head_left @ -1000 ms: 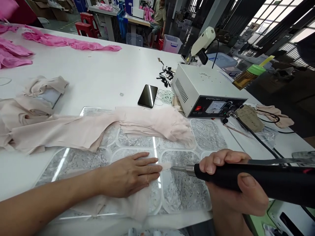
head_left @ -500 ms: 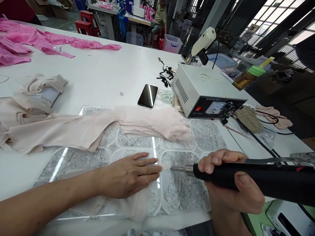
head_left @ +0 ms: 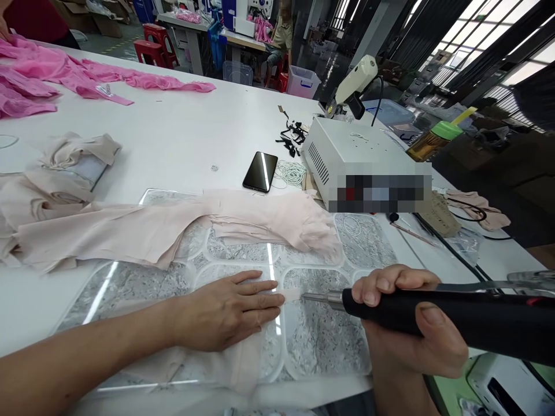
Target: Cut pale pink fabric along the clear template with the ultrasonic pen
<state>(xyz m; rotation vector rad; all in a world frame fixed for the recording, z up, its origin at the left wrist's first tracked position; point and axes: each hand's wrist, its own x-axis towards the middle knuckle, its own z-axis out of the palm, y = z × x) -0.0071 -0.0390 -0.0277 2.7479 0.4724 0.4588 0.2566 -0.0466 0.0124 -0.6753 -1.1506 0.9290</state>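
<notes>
My left hand (head_left: 236, 309) lies flat with its fingers stretched out, pressing a thin pale pink fabric piece (head_left: 243, 364) onto the marbled mat (head_left: 327, 341). A narrow pale end of fabric (head_left: 292, 294) sticks out beyond the fingertips. My right hand (head_left: 411, 329) is wrapped round a black handheld tool (head_left: 485, 320) with a slim metal tip (head_left: 314, 297). That tip is at the end of the fabric, close to the left fingertips; whether it touches cannot be made out. Behind my left hand lies a stack of pale pink fabric pieces (head_left: 269, 214).
A grey box with a blurred front panel (head_left: 368, 144) stands back right, cables (head_left: 451, 245) running from it. Nearby are a phone (head_left: 260, 171), white cord (head_left: 291, 173) and a green-lidded bottle (head_left: 433, 141). Pink fabric (head_left: 99, 75) and a co-worker's red top (head_left: 41, 23) are at far left.
The view has shifted slightly. Both my hands, the tool and the fabric keep almost the same positions. A bit of the co-worker's arm now shows at the upper left.
</notes>
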